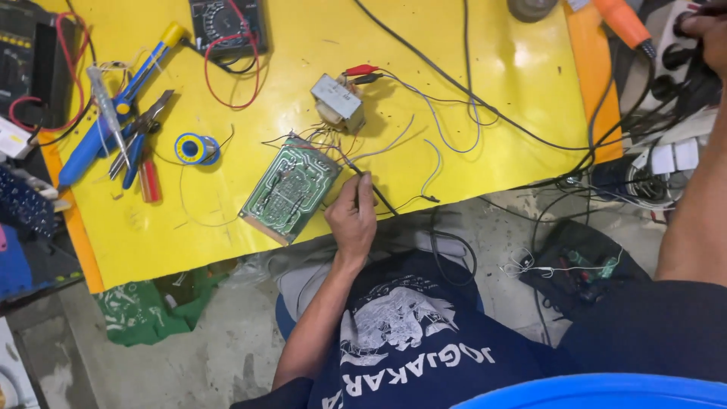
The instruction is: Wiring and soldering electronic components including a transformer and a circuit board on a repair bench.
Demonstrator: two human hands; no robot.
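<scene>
The left hand (pixel 352 216) pinched a thin black probe (pixel 376 192) at the green circuit board's (pixel 290 189) three-o'clock edge, mid-test; the right hand (pixel 708 30), grip unclear, reached the power strip (pixel 674 53), so the next touch needed a steady tip.

Dark navy short-sleeved T-shirt (pixel 424 348), white graphic and lettering printed on front; forearms bare, no gloves.

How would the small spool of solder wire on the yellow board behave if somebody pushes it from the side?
The solder spool lies flat on its flange on the yellow board, so it would probably slide, not roll. It looks small but is likely heavy for its size, being wound metal. Its loose wire end trails free and would likely drag and bend easily.
</scene>
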